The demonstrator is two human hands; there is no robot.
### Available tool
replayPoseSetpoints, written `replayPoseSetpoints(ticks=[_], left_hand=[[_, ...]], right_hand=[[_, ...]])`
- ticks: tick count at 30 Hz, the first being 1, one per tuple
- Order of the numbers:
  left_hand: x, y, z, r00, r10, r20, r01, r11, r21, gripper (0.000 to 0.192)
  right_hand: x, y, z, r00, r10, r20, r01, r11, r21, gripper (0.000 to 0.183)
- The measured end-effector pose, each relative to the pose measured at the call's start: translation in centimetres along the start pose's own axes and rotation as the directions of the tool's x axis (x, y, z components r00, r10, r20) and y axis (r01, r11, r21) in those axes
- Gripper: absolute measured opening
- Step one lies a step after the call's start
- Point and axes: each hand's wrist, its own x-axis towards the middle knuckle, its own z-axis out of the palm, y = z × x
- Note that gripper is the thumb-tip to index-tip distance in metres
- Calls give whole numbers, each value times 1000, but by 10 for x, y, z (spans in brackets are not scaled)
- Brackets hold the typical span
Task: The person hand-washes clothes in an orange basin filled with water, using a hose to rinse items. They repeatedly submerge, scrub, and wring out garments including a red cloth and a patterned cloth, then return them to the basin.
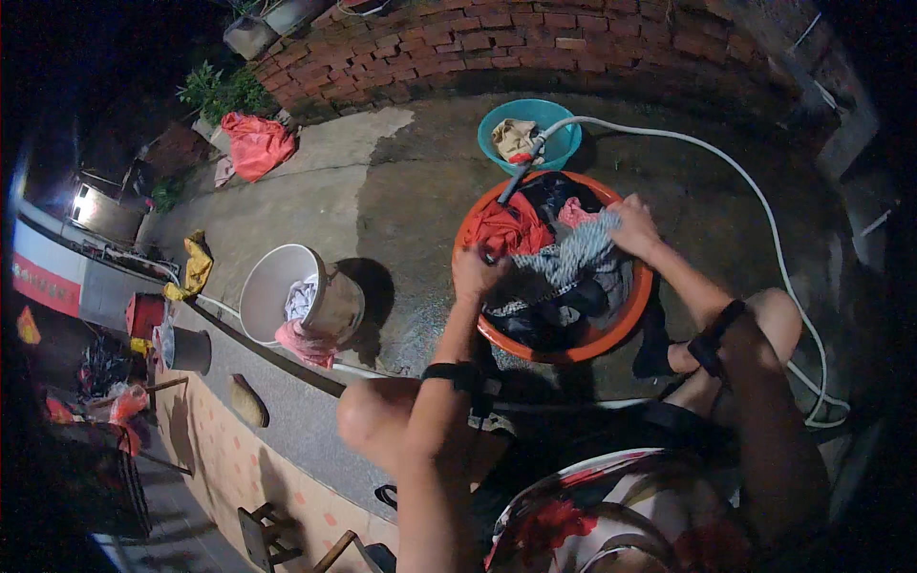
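An orange plastic basin (pixel 566 354) full of wet clothes stands on the ground before me. My right hand (pixel 634 228) grips one end of a grey-and-white patterned garment (pixel 580 251) at the basin's right side. At the left rim my left hand (pixel 481 272) is closed around cloth, seemingly the same garment's other end; its fingers are partly hidden. Red cloth (pixel 509 225) lies just beyond that hand. A small pink cloth (pixel 575 213) shows near the far side, and dark clothes (pixel 544 326) fill the near part.
A teal basin (pixel 573 147) holding beige cloth (pixel 514 137) touches or nearly touches the far rim. The pale hose (pixel 745 172) curves around the right, its grey end over the orange basin. Left stands a whitish bucket (pixel 344 301) with a pink cloth (pixel 306 342) over its rim.
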Motion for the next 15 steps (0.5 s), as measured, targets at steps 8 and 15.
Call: replayPoseSetpoints(ticks=[8,15], left_hand=[[-36,-8,76,946,-125,299,21,944,329,121],[-24,-8,107,899,-188,395,2,905,425,114]], right_hand=[[-28,-38,102,957,-201,211,235,960,-153,76],[-32,-34,161,933,-126,338,202,959,-200,72]])
